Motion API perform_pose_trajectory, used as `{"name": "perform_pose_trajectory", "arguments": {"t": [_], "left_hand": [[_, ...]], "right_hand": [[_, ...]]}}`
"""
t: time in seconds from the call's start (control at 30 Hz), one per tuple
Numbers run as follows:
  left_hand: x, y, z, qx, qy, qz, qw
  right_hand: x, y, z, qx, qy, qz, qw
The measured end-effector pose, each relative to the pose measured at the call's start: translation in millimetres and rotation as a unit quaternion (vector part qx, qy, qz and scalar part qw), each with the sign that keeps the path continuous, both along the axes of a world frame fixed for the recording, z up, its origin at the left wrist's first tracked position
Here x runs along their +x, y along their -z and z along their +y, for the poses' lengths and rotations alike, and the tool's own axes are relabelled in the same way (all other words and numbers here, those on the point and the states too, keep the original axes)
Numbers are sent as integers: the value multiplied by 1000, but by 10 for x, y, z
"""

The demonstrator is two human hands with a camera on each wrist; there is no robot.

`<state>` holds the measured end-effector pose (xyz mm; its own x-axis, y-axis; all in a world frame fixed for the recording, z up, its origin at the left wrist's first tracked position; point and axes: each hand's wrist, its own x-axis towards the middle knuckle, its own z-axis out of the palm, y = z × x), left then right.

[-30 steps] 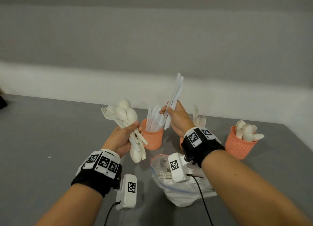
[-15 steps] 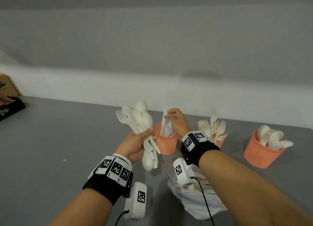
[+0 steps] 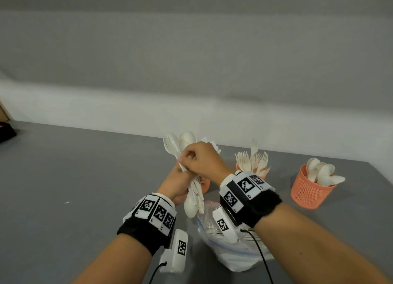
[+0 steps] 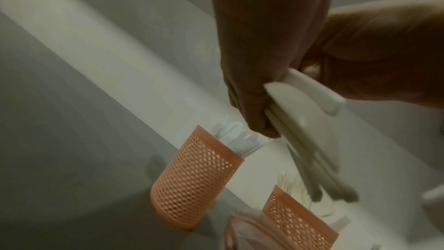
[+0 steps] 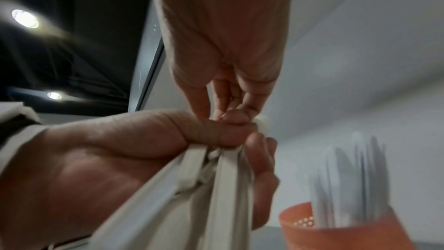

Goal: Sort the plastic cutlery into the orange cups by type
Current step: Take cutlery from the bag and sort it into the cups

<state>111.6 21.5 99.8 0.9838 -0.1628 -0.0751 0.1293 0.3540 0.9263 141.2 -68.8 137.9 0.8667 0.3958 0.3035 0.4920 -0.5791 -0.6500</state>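
My left hand (image 3: 177,182) grips a bundle of white cutlery (image 3: 187,141), several spoons and a fork, upright over the table. My right hand (image 3: 188,159) has crossed onto the bundle, and its curled fingers (image 5: 225,94) pinch a handle beside my left thumb (image 5: 211,130). The handles (image 4: 310,140) stick out below my left fingers (image 4: 250,105). Behind my hands the orange knife cup (image 4: 194,178) is mostly hidden in the head view. The fork cup (image 3: 263,170) stands to its right. The spoon cup (image 3: 309,191) stands at the far right.
A clear plastic bag (image 3: 236,254) with more cutlery lies on the grey table (image 3: 85,177) under my right wrist. A wall runs along the table's far edge. A dark object (image 3: 6,131) sits at the far left.
My right hand lowered the knives into the knife cup, let them go, and moved left onto the bundle in my left hand. The left hand kept its grip.
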Motion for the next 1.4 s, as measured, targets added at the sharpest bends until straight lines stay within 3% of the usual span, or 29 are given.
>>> {"name": "perform_pose_trajectory", "arguments": {"t": [0.37,0.53,0.6,0.8,1.0,1.07,1.13,1.27,1.33,1.4], "left_hand": [[49,130,-186,-14,48,26,998],[17,152,-238,59,22,8,998],[-4,145,-241,67,16,-3,998],[39,72,-119,-30,29,-19,999],[20,47,27,-85,24,5,996],[56,78,100,-72,7,15,997],[99,98,202,-80,-10,24,996],[124,110,354,-96,-29,18,995],[122,117,389,-89,-26,19,995],[108,102,391,-79,-17,20,997]], "right_hand": [[44,-41,-255,59,83,78,992],[38,-27,-198,-68,103,14,992],[47,-37,-186,-71,95,18,993],[190,-127,-198,116,78,94,986],[322,-105,-254,361,10,277,891],[395,-98,-273,365,38,233,901],[501,-111,-291,353,96,133,921],[618,-37,-292,319,159,-26,934],[626,110,-228,256,171,-61,949],[619,294,-160,124,181,-72,973]]}}
